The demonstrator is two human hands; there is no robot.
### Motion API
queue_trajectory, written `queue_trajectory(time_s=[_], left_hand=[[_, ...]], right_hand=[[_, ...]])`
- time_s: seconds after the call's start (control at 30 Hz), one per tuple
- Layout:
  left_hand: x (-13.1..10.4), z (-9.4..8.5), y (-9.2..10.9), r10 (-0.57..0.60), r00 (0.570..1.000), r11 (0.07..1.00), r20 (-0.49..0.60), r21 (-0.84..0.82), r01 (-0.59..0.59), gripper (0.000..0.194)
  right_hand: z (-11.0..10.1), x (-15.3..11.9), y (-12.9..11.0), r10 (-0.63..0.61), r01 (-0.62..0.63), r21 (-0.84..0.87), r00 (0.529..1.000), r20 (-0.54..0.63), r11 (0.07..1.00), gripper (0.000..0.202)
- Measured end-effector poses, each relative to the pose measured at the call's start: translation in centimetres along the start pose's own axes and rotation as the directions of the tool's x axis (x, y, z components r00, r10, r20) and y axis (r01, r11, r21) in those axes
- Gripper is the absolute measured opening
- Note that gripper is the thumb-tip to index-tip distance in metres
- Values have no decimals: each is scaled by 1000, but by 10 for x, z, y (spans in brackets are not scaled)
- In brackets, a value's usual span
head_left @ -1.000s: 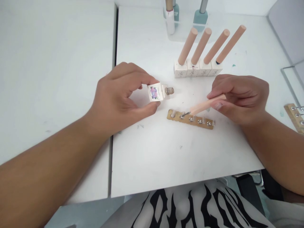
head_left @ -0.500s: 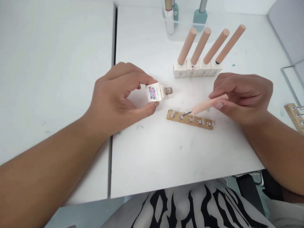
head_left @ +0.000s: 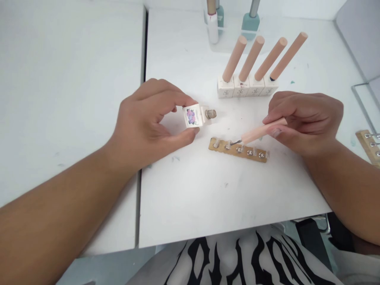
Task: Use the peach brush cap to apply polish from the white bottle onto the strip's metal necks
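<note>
A small white bottle (head_left: 192, 116) with a flower print lies tilted between the thumb and fingers of my left hand (head_left: 151, 118), its uncapped neck facing right. My right hand (head_left: 305, 120) pinches a peach-coloured brush cap (head_left: 261, 131), its dark brush tip pointing left. That tip is over a wooden strip (head_left: 246, 154) on the table, near the second of several silver studs with clear pieces on it. Whether the tip touches a piece cannot be made out.
Several white bottles (head_left: 247, 88) with tall peach caps stand in a row behind the strip. A clear tray (head_left: 228, 45) behind them holds teal bottles (head_left: 251, 24) and a white one. Another studded strip (head_left: 368, 146) lies at the right edge. A dark gap divides the white tabletop (head_left: 190, 198).
My right hand and the brush have shifted very slightly to the right, and the brush tip has lifted or slid a little. My left hand still holds the bottle.
</note>
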State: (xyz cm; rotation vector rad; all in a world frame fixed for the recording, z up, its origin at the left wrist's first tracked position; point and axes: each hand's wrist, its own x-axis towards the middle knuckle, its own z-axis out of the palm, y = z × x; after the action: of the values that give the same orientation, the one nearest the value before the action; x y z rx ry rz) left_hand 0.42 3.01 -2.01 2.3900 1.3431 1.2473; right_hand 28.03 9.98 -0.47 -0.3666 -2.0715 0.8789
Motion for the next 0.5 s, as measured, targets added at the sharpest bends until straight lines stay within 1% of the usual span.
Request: queue_trajectory(time_s=[0.1, 0.23, 0.33, 0.5], left_hand=[[0, 0, 0, 17, 1000, 1000, -8, 16, -17, 40], [1, 0, 1, 0, 1000, 1000, -8, 2, 0, 39], [2, 0, 2, 1, 1000, 1000, -11, 0, -1, 38], [1, -1, 2, -10, 1000, 1000, 12, 8, 10, 38]], right_hand=[[0, -1, 1, 6, -5, 10, 1000, -14, 1000, 13], [0, -2, 1, 41, -41, 15, 998, -50, 999, 12], [1, -2, 1, 61, -60, 18, 998, -33, 998, 11], [0, -2, 0, 54, -54, 40, 998, 14, 998, 14]])
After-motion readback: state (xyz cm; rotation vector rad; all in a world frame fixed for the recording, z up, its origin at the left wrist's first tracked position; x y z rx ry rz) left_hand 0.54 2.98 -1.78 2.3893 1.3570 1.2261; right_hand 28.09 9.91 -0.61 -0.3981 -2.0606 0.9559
